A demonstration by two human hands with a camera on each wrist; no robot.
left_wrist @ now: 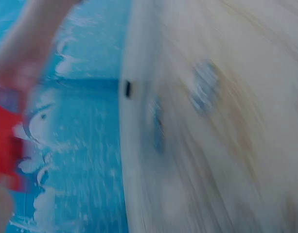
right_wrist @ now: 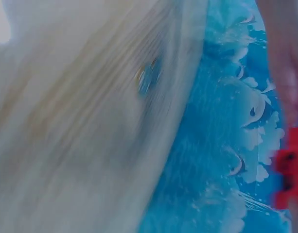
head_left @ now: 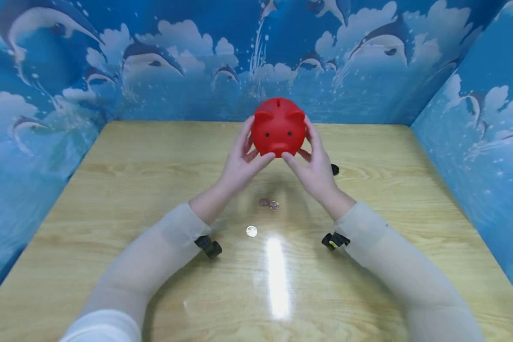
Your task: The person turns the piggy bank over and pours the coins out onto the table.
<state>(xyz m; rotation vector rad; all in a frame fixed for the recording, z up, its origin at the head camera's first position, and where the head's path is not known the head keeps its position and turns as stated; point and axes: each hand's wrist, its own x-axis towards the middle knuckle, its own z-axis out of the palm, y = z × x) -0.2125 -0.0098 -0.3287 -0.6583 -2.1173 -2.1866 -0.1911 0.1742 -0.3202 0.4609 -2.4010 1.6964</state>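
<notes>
A red piggy bank (head_left: 279, 128) is held up over the far part of the table, its eyes and snout toward me and the coin slot on top. My left hand (head_left: 241, 164) grips its left side, thumb under the snout. On the opposite side my right hand (head_left: 314, 167) holds it the same way, the two thumbs nearly meeting. Below lie two coins (head_left: 274, 205) side by side, and a shinier silver coin (head_left: 251, 231) sits nearer to me. Both wrist views are blurred; a piece of the red bank (left_wrist: 4, 145) shows at the left wrist view's edge.
A small round black piece (head_left: 335, 169) lies on the wooden table (head_left: 154, 156), partly hidden behind the right hand. Dolphin-print walls (head_left: 175, 90) stand along the back and both sides. Small black cameras (head_left: 208, 246) sit on both wrists.
</notes>
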